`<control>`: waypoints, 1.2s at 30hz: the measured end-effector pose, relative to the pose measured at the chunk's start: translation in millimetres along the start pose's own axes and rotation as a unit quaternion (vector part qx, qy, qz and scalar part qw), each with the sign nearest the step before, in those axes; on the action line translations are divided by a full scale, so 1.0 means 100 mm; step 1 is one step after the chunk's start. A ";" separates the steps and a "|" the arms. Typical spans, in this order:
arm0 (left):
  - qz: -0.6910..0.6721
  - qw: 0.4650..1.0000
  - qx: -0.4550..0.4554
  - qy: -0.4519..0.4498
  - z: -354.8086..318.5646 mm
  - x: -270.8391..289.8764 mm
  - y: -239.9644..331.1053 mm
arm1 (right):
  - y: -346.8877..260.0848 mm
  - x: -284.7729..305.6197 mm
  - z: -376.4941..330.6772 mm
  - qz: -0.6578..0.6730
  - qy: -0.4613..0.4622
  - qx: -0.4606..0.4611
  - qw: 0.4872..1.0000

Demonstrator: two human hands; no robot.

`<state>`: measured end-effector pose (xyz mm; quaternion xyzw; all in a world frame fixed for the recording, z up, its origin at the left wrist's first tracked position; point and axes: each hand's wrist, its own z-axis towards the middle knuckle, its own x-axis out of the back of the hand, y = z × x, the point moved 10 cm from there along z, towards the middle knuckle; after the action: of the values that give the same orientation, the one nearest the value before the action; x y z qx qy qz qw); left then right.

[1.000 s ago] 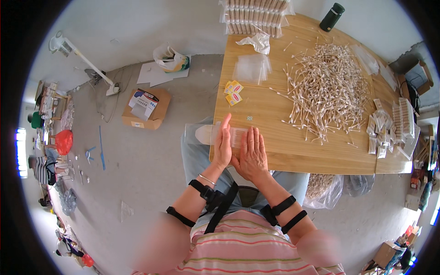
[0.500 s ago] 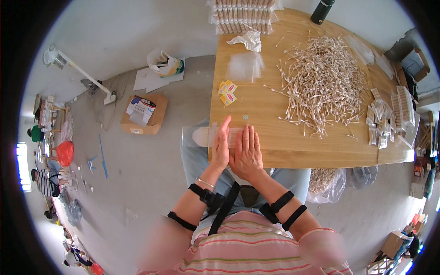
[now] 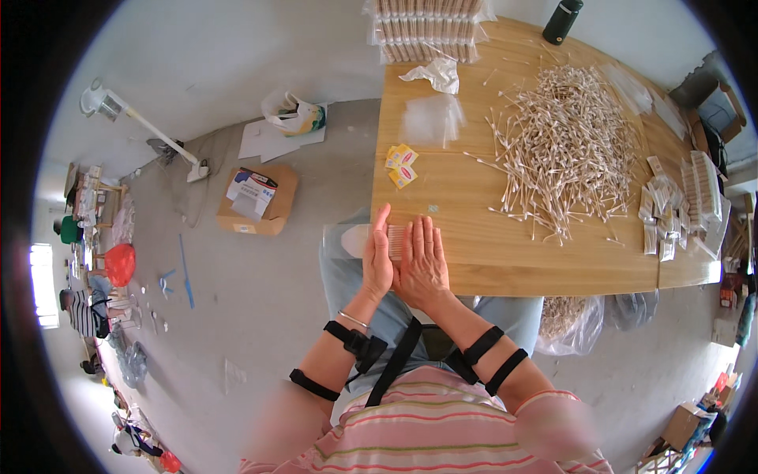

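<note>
At the table's near left corner, my left hand [image 3: 379,258] stands on edge with its fingers stretched out. My right hand [image 3: 424,257] lies flat beside it, fingers straight and together. Between the palms a row of cotton swabs [image 3: 397,239] shows, touched by both hands and partly hidden under them. Left of my left hand, a clear plastic bag [image 3: 333,239] with a whitish rounded panel [image 3: 355,240] sticks out past the table edge over my leg. Farther up lie several yellow cards [image 3: 403,167] and a stack of clear bags [image 3: 433,121].
A large heap of loose cotton swabs [image 3: 568,150] covers the table's right half. Stacked swab packs [image 3: 426,30], crumpled wrap [image 3: 438,75] and a dark bottle [image 3: 562,21] stand toward the back. Small packs [image 3: 662,207] lie at right. An open carton [image 3: 276,213] sits on the floor.
The whole view has shifted slightly. Against the table, my hands and the swabs between them have slid a little left, toward the clear bag.
</note>
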<state>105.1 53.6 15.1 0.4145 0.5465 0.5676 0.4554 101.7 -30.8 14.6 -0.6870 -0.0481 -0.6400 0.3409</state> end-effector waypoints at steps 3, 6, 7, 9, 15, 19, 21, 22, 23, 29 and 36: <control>-0.024 1.000 -0.005 0.012 0.03 0.03 -0.01 | -0.03 0.01 0.00 -0.015 -0.017 0.011 1.000; -0.012 1.000 0.003 0.006 0.04 0.02 -0.03 | -0.01 0.03 0.00 -0.001 -0.017 0.017 1.000; -0.021 1.000 0.000 0.003 0.04 0.02 -0.03 | -0.01 0.02 -0.01 -0.002 -0.020 0.020 1.000; -0.041 0.999 -0.007 -0.004 0.04 0.02 -0.03 | -0.01 0.01 -0.02 -0.003 -0.022 0.023 0.999; -0.028 0.999 0.007 -0.022 0.08 0.02 -0.05 | -0.06 0.01 -0.02 -0.002 -0.017 0.026 1.000; 0.042 0.998 0.000 -0.042 0.03 0.12 0.07 | -0.07 0.00 -0.02 -0.014 -0.020 0.025 0.999; 0.089 0.994 -0.022 -0.061 0.05 0.29 0.26 | -0.07 0.01 -0.03 0.000 -0.021 0.029 0.999; 0.286 0.952 -0.049 -0.098 0.07 0.36 0.40 | -0.06 0.03 -0.03 0.001 -0.021 0.031 0.999; 0.471 0.869 -0.073 -0.131 0.09 0.38 0.45 | -0.04 0.05 -0.02 -0.013 -0.019 0.026 0.999; 0.577 0.785 -0.044 -0.222 0.13 0.45 0.27 | -0.12 0.03 -0.03 -0.019 -0.018 0.035 0.999; 0.571 0.781 -0.092 -0.235 0.20 0.34 0.35 | -0.24 -0.01 0.03 0.016 -0.012 0.046 0.999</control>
<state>113.6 92.1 49.8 0.7273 0.0303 0.6564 0.1980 91.7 -10.4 23.7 -0.6788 -0.0704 -0.6233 0.3819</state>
